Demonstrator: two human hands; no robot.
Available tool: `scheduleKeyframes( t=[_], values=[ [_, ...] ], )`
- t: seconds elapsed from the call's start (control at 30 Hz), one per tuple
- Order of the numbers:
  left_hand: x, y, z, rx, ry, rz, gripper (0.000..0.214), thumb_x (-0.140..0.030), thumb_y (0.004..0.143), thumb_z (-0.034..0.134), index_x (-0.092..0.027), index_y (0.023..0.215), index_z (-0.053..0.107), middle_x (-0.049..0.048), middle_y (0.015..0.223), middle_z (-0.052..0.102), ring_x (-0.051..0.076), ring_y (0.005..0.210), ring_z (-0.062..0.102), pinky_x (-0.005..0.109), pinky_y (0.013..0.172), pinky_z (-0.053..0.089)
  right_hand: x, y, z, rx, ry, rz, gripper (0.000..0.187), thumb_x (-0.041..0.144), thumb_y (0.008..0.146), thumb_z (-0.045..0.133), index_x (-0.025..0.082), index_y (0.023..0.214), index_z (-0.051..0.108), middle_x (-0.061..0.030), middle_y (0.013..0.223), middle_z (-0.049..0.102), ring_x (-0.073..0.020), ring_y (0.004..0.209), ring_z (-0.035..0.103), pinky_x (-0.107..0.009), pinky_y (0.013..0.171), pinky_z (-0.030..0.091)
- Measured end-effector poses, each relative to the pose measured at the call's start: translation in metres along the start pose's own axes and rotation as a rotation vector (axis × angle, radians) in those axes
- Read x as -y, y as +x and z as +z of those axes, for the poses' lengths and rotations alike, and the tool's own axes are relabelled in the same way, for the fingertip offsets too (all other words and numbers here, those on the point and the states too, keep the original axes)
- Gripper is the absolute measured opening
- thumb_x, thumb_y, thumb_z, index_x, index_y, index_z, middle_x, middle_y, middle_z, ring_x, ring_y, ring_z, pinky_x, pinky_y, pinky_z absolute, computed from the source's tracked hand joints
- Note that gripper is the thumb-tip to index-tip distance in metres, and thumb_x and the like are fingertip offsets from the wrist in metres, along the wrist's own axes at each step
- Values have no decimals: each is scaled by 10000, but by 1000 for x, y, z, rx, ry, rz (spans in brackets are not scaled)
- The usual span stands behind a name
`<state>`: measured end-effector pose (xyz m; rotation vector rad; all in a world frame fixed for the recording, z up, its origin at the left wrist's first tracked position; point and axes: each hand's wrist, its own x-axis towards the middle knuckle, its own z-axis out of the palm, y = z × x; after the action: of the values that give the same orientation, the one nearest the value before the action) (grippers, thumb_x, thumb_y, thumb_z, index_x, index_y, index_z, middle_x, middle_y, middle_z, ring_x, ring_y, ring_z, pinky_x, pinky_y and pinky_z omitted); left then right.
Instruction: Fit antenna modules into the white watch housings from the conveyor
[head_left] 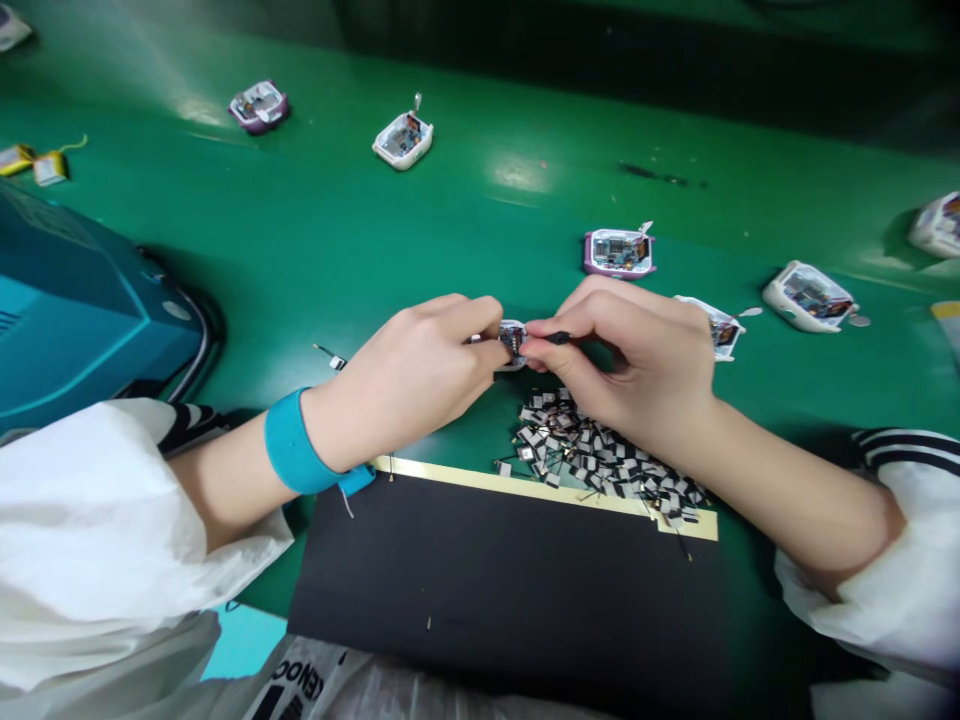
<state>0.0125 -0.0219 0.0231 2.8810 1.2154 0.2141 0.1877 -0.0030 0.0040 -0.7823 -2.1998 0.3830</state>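
Black mat (510,590) nearest, its yellow edge strip bordering a heap of small wired tags (604,455). Beyond, left grip (411,375) is closed on a small open device housing (512,343); right grip (630,370) is closed on a slim black tool (559,338) touching it. More housings (619,252) lie well apart on the green surface (495,190).

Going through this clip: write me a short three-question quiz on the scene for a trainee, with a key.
1. Which wrist wears the blue band: left or right?
2. True or false: the pile of small wired parts lies between the hands and the black board.
3. What does the left hand hold? A: a small device housing. B: a teal case. C: a yellow strip.

Key: 1 left; 2 true; 3 A.
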Motion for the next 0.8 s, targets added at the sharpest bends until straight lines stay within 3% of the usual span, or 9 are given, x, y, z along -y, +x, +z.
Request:
scheduleKeyframes(
  t=[0.67,0.8],
  values=[
    [1,-3,5,-92,9,49,285,-185,850,355,-129,695,587,45,746,540,144,700,518,250,622,431,-1,3,5,88,24,-16,230,220,809,454,197,586,400,4,582,488,-96,534,473,-228,475,368],
    [1,-5,3,-68,-6,24,231,-193,847,379,-138,810,600,51,795,545,155,750,522,255,655,443,1,7,-1,68,62,34,190,230,791,494,196,620,417,13,596,521,-91,547,502,-210,493,392]
  ],
)
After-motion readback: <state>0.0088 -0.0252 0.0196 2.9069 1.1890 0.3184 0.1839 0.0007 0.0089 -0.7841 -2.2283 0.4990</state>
